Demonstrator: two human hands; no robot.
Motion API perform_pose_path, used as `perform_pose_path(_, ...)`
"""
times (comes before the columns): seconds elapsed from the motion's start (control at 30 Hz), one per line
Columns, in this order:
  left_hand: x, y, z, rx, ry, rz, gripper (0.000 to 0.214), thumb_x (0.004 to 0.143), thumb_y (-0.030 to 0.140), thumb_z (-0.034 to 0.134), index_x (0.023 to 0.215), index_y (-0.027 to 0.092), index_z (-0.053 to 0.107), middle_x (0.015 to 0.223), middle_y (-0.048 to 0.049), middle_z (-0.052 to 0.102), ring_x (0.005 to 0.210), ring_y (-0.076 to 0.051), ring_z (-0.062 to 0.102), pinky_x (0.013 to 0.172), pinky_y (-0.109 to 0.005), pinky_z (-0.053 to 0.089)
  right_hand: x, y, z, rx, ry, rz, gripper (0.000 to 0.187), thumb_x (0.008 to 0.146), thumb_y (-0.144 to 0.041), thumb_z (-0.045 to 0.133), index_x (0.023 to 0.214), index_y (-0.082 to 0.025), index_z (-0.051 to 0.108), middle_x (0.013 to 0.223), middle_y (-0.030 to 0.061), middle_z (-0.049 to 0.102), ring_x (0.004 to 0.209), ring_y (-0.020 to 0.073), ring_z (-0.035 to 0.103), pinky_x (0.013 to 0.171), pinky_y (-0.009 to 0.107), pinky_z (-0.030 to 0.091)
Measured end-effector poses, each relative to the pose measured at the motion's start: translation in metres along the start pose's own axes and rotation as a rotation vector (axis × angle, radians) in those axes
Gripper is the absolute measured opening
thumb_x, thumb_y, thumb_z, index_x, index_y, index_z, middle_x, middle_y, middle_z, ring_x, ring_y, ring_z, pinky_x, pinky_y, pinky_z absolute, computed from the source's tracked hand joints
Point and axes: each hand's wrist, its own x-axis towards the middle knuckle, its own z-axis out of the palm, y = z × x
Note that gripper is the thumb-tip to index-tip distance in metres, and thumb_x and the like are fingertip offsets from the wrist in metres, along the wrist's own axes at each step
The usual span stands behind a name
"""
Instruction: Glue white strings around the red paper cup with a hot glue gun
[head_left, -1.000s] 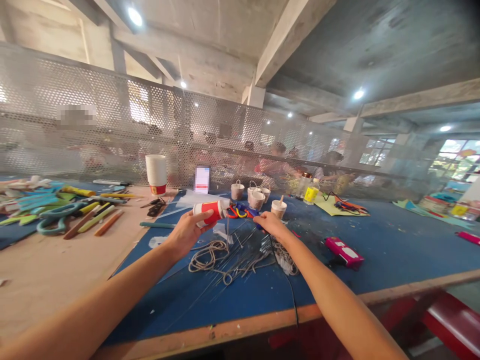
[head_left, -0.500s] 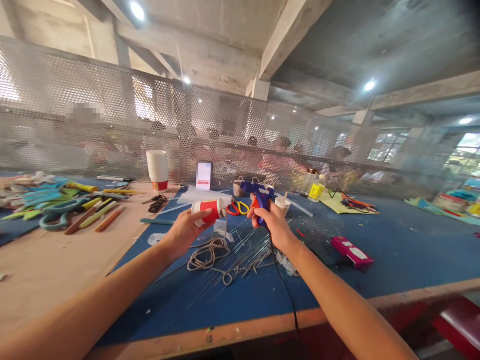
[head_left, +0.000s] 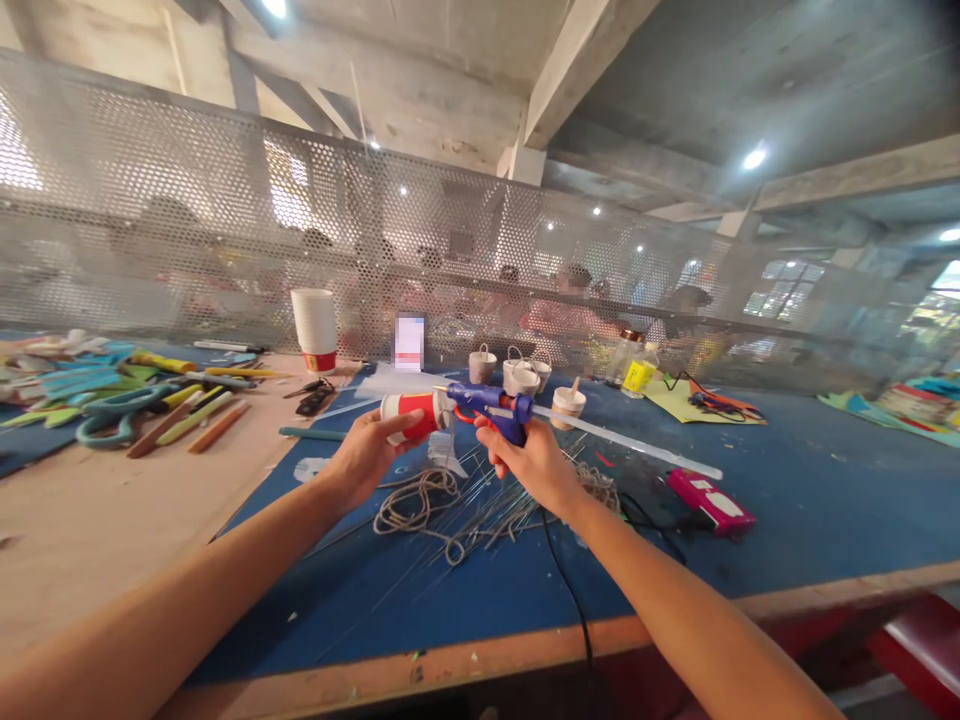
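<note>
My left hand grips a red and white paper cup, tipped on its side. In my right hand is a blue hot glue gun, its nozzle pointing left beside the cup's end; whether they touch I cannot tell. A long clear glue stick sticks out of the gun's back, and a black cord hangs below. Under my hands lie a coil of grey cord and a bundle of thin wires. Red-handled scissors are mostly hidden behind the gun.
Small cups with handles and a cup holding a stick stand behind. A stack of paper cups, a phone, a magenta box, a glue bottle and large teal scissors surround the work. A perforated metal screen borders the back.
My right hand has turned the glue gun so its nozzle now points left at the cup and the glue stick trails right. The left hand keeps the cup nearly in place.
</note>
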Motion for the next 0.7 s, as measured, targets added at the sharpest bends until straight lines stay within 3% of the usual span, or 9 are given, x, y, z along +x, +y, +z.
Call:
perform_pose_path(0.1,0.0,0.001,0.0,0.009,-0.009,0.022,0.034,0.059,0.025,0.091,0.089,0.013,0.079,0.083,-0.0089,0.081,0.084,-0.024,0.073,0.08,-0.035,0.056,-0.002,0.006,0.003,-0.139,0.02,-0.019,0.038,0.091,-0.057,0.066,0.1,-0.021,0.072,0.065,-0.0009,0.062,0.053,0.0135,0.056,0.053,0.027,0.048)
perform_pose_path(0.37,0.003,-0.002,-0.004,0.001,0.027,0.082,0.03,0.058,0.018,0.087,0.085,0.013,0.076,0.084,-0.0083,0.079,0.085,-0.025,0.073,0.079,-0.037,0.057,-0.003,0.016,0.0,-0.49,0.116,-0.216,0.036,0.093,-0.058,0.064,0.101,-0.023,0.07,0.088,0.0067,0.077,0.079,0.0236,0.072,0.072,0.031,0.052)
perform_pose_path(0.7,0.003,0.0,-0.004,0.003,0.016,0.099,0.028,0.059,0.018,0.087,0.084,0.013,0.075,0.088,-0.0097,0.08,0.089,-0.027,0.073,0.08,-0.039,0.058,-0.003,0.013,0.0,-0.651,0.099,-0.205,0.03,0.096,-0.054,0.063,0.098,-0.025,0.067,0.091,0.0067,0.078,0.082,0.0262,0.074,0.072,0.031,0.05)
